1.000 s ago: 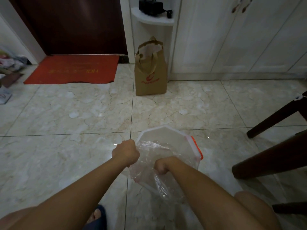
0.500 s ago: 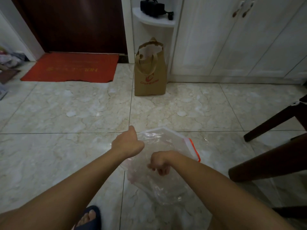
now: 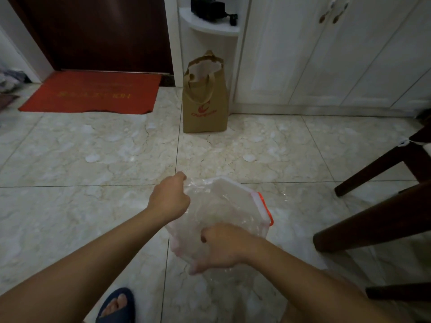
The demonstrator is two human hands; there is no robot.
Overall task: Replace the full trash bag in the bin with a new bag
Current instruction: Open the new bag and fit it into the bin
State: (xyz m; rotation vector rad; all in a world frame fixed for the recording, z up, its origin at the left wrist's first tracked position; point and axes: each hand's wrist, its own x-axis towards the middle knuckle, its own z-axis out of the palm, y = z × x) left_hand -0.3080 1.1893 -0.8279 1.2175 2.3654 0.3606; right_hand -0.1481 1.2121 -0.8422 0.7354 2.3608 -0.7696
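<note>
A small white bin (image 3: 235, 186) with an orange handle (image 3: 265, 209) on its right side stands on the marble floor in front of me. A clear plastic bag (image 3: 210, 206) is draped over its mouth and hangs down its near side. My left hand (image 3: 169, 201) is closed on the bag's edge at the bin's far left rim. My right hand (image 3: 224, 248) grips the bag at the near rim, knuckles up. The inside of the bin shows only dimly through the film.
A brown paper bag (image 3: 205, 96) stands by the white cabinets (image 3: 326, 54) ahead. A red doormat (image 3: 91, 93) lies before a dark door. Dark wooden chair legs (image 3: 377, 220) crowd the right side. My foot in a blue slipper (image 3: 116, 306) is at bottom left.
My left hand has moved up to the bin's far left rim with the bag's edge. My right hand has dropped toward the near rim, and the bag is spread wider over the opening.
</note>
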